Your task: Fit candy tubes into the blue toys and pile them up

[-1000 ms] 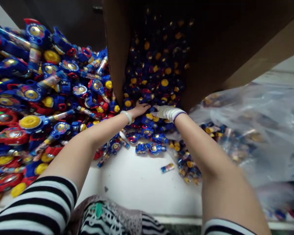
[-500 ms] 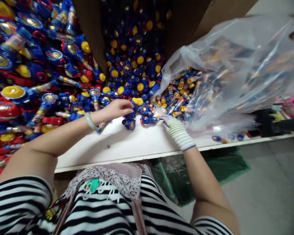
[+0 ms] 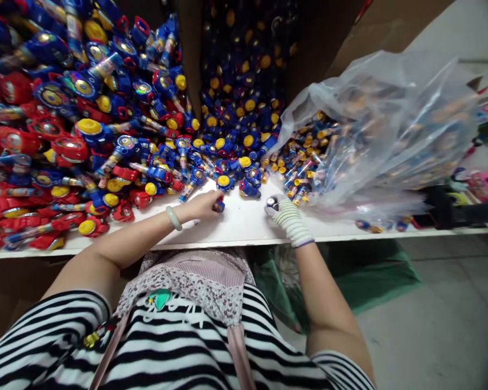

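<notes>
My left hand [image 3: 205, 206], bare with a pale bangle at the wrist, is closed around a small blue toy piece [image 3: 218, 206] just above the white tabletop. Most of that piece hides behind my fingers. To its right, my gloved right hand [image 3: 282, 208] grips a small object with a dark round end [image 3: 272, 203]; the rest of it is covered by the striped glove. Between and beyond my hands lie a blue toy body [image 3: 250, 188] and another with a yellow disc [image 3: 224, 182].
A large heap of blue and red toys [image 3: 122, 146] fills the left side. Behind, a cardboard box [image 3: 325, 43] holds more blue ones. At right a clear plastic bag [image 3: 374, 130] spills small yellow-capped tubes [image 3: 301, 173] onto the white table [image 3: 239, 225].
My left hand has drawn back from the pile toward me with a blue piece in it. My right hand has turned, showing the dark round end. The view has shifted.
</notes>
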The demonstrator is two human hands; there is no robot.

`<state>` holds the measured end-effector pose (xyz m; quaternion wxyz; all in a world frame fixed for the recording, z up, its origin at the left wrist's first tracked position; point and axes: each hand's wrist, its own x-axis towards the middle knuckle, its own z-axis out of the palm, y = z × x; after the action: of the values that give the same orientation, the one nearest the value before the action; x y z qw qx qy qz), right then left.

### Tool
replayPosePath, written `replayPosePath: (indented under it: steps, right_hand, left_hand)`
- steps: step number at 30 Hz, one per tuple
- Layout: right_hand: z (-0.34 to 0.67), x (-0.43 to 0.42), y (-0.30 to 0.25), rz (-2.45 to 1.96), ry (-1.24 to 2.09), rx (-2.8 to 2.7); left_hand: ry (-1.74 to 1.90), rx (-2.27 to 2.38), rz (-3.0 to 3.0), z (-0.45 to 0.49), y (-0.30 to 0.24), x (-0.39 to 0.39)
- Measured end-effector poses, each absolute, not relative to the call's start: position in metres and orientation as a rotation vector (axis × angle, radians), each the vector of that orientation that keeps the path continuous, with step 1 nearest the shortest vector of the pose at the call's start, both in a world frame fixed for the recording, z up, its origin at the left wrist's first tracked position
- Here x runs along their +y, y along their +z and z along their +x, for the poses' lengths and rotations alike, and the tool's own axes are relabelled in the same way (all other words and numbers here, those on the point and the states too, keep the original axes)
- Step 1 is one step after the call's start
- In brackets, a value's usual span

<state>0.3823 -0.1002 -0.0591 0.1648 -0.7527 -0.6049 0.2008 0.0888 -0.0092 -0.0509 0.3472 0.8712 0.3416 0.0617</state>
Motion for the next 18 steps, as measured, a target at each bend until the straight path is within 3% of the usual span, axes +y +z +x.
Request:
replayPosePath:
  steps: [5, 9, 13, 18]
  right_hand:
    - [0.319, -0.134, -0.061, -1.53, 1.097, -1.078]
    - [0.262, -0.142, -0.055, -1.339, 1.208, -0.942]
    - [0.238, -0.137, -0.05, -1.395, 1.152, -1.172]
    - [0.23, -0.134, -0.036, -1.653, 0.646, -1.784]
  left_hand:
    - [0.693, 0.974, 1.362, 0.084, -0.038, -0.015]
    - [0.813, 0.849, 1.01, 0.076, -0.03, -0.034]
    - [0.884, 0.814, 1.089, 0.058, -0.024, -0.044]
    - [0.843, 0.884, 1.238, 0.04, -0.015, -0.046]
